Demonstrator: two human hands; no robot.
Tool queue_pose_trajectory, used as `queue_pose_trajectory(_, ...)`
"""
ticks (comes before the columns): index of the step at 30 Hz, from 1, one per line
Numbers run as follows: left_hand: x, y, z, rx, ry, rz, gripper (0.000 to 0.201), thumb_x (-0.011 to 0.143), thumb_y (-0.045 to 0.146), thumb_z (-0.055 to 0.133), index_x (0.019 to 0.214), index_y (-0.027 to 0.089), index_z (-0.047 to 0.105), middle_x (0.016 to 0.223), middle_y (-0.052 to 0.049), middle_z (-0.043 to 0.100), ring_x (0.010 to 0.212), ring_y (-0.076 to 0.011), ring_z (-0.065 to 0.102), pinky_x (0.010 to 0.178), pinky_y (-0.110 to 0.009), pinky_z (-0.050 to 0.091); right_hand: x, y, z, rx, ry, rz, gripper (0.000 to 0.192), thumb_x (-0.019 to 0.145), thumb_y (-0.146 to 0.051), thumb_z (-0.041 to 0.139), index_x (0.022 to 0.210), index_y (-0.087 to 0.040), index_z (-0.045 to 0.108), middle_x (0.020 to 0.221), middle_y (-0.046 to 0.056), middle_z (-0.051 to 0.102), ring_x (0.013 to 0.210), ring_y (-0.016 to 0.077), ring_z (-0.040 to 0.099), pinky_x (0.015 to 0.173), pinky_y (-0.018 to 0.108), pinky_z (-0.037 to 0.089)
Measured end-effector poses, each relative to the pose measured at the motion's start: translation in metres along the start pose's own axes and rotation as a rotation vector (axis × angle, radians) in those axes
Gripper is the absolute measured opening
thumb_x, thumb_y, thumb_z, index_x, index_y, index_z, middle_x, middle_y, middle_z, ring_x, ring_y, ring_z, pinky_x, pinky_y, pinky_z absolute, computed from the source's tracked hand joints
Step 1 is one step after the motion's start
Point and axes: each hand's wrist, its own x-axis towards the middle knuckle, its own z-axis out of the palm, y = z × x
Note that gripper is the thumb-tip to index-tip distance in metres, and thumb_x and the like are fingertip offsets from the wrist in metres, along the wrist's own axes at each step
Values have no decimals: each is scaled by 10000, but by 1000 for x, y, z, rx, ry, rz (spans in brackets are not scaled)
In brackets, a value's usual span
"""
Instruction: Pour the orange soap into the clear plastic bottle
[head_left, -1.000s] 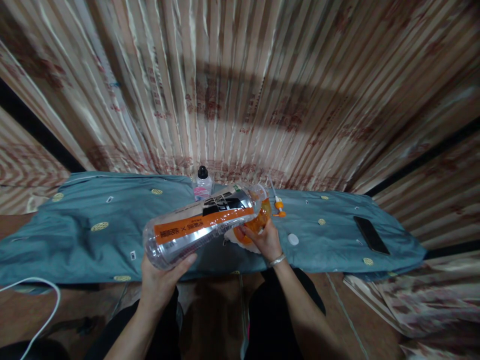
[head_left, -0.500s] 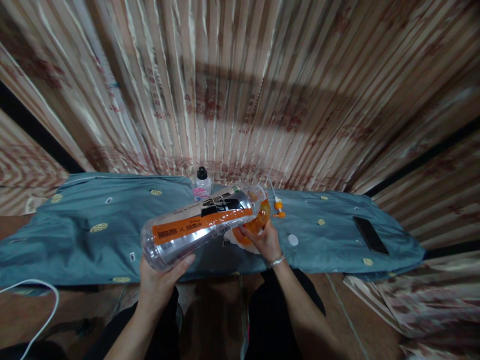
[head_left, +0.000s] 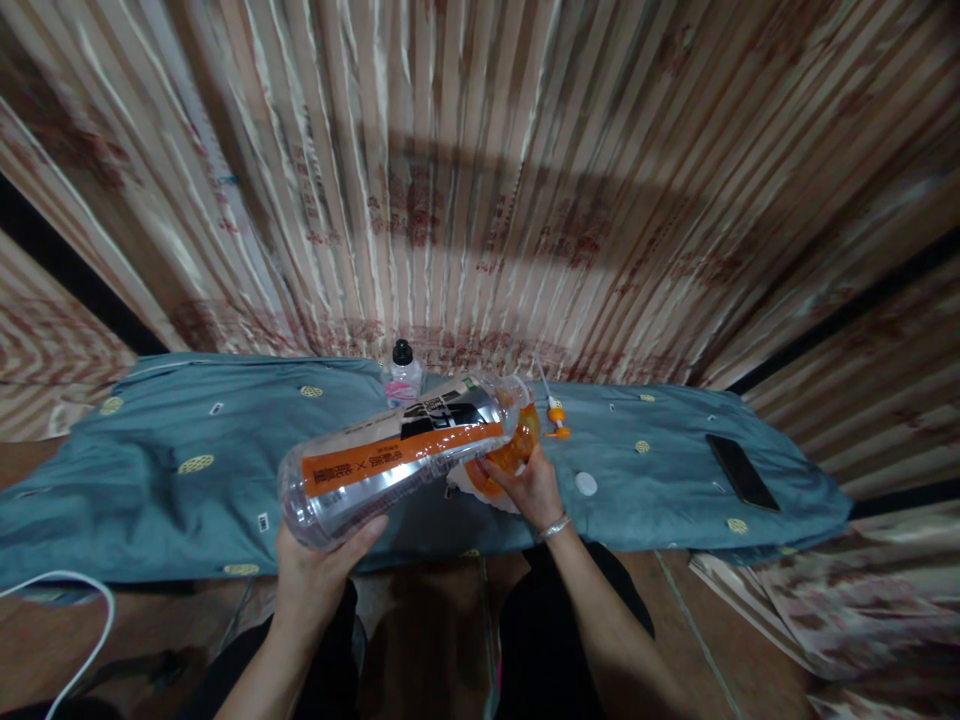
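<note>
Striped curtains hang behind a low surface draped in a blue-green cloth (head_left: 187,480).
Over it a large clear bottle (head_left: 397,455) lies tilted, long axis running from lower left to upper right, neck aimed into an orange container (head_left: 517,450). Left hand (head_left: 319,570) cups the bottle's base from below, grip closed; right hand (head_left: 529,485) clasps the container, wrist bent. A white cap (head_left: 586,484) lies nearby.

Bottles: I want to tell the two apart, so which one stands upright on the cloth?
The small bottle with the black cap, at the back of the blue cloth. The large orange-labelled bottle is tipped sideways, held by the left hand.
</note>
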Motion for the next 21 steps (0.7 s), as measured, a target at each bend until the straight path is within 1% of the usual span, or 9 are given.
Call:
queue_pose_trajectory(3, 0, -1, 0, -7, -5, -18, 567, 668, 474, 1082, 1110, 190, 868, 1150, -125, 907, 1067, -351, 867, 1084, -526, 711, 0, -1, 0, 3, 13, 9, 663, 748, -665, 939, 1237, -289, 696, 1170, 121, 928, 1088, 402, 903, 994, 649, 745)
queue_pose_trajectory(6, 0, -1, 1, -27, 14, -20, 524, 656, 472, 1080, 1042, 201, 850, 1057, -97, 899, 1016, -337, 871, 1004, -487, 739, 0, -2, 0, 1, 13, -11, 649, 753, -644, 947, 1233, -284, 699, 1186, 141, 922, 1113, 419, 897, 994, 667, 745)
queue_pose_trajectory(8, 0, -1, 1, -19, 4, -15, 478, 670, 462, 1073, 1000, 209, 837, 1010, -84, 892, 996, -332, 875, 981, -474, 746, 0, -2, 0, -3, 7, -18, 636, 766, -642, 940, 1235, -285, 702, 1201, 149, 918, 1138, 425, 891, 998, 667, 747)
queue_pose_trajectory(10, 0, -1, 0, -7, -1, -3, 477, 683, 452, 1068, 1027, 210, 845, 1043, -92, 900, 1009, -332, 878, 1006, -479, 740, 0, -1, 0, -3, 5, -15, 634, 763, -647, 938, 1227, -285, 704, 1197, 155, 917, 1132, 432, 890, 991, 669, 749)
queue_pose_trajectory(13, 0, -2, 0, -3, 9, 6, 535, 690, 444, 1067, 1117, 199, 856, 1143, -118, 910, 1072, -341, 877, 1087, -502, 714, 0, 1, 0, 1, 11, -6, 649, 750, -656, 941, 1218, -278, 699, 1184, 161, 915, 1104, 439, 893, 994, 683, 745)
queue_pose_trajectory(15, 1, -1, 1, 0, 16, 16, 554, 692, 451, 1067, 1136, 194, 859, 1163, -125, 910, 1102, -350, 875, 1126, -517, 697, 1, 2, 0, 5, 12, -5, 661, 746, -659, 939, 1222, -272, 693, 1184, 158, 916, 1102, 437, 895, 1011, 691, 738)
queue_pose_trajectory(17, 1, 1, 1, 3, 11, 24, 559, 697, 457, 1067, 1145, 193, 863, 1170, -128, 911, 1110, -358, 877, 1122, -524, 701, 1, 3, 0, 13, 8, -6, 670, 746, -657, 939, 1234, -271, 690, 1184, 153, 917, 1105, 434, 896, 1024, 699, 732)
queue_pose_trajectory(21, 1, 5, 2, 21, -7, 34, 535, 710, 466, 1065, 1133, 201, 873, 1146, -123, 918, 1069, -358, 885, 1055, -528, 732, 1, 2, 0, 31, -6, 2, 684, 751, -656, 939, 1256, -269, 687, 1176, 150, 919, 1096, 430, 900, 1022, 701, 730)
